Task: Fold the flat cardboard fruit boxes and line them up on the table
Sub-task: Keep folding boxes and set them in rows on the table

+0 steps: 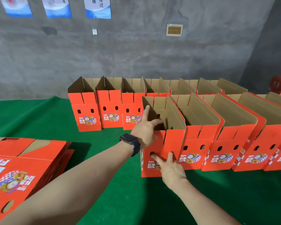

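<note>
Nearest, the left forearm (63, 187) and right forearm (209, 208) enter from the bottom edge, elbows cut off. At lower left a stack of flat boxes (19, 168) runs off the left edge, its lower sheets mostly hidden under the top one. Centre right, the left grip (144, 132), watch (130, 141) on its wrist, pinches the near-left top corner of the folded box (167, 143): thumb hooked inside over the rim, index finger straight up the side wall. The right grip (172, 171) is spread, two straight fingertips (170, 155) pressed at the oval holes (152, 153) in the front face. That box stands on the green surface (120, 192), touching the left end of the front row (225, 143), which runs off the right edge; the back row (110, 111) stands behind. Interiors show bare brown cardboard, floors hidden. Open green lies between stack and box.
</note>
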Action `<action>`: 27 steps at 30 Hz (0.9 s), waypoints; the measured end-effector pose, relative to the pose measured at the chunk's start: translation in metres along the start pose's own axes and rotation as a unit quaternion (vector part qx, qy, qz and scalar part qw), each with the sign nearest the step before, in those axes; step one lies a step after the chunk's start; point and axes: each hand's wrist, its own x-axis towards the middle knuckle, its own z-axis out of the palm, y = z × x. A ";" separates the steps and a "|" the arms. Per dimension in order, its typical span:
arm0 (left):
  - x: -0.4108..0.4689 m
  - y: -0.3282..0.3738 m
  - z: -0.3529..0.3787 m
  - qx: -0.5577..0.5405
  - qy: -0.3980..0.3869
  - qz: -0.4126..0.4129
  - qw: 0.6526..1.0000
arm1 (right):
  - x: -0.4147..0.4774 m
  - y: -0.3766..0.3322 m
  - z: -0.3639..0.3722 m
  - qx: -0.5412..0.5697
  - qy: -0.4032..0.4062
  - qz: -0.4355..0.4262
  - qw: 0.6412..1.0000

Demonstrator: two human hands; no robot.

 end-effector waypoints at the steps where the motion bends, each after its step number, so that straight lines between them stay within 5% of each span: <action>1: 0.006 0.003 0.000 0.018 -0.026 -0.014 0.999 | 0.002 -0.003 -0.002 0.011 -0.005 0.004 1.000; 17: 0.016 -0.010 0.013 -0.085 0.024 -0.029 0.996 | 0.013 -0.004 0.011 0.028 0.047 0.033 0.998; 27: 0.052 -0.018 0.009 -0.112 -0.034 -0.054 0.992 | 0.045 0.007 0.018 0.026 0.052 0.049 0.997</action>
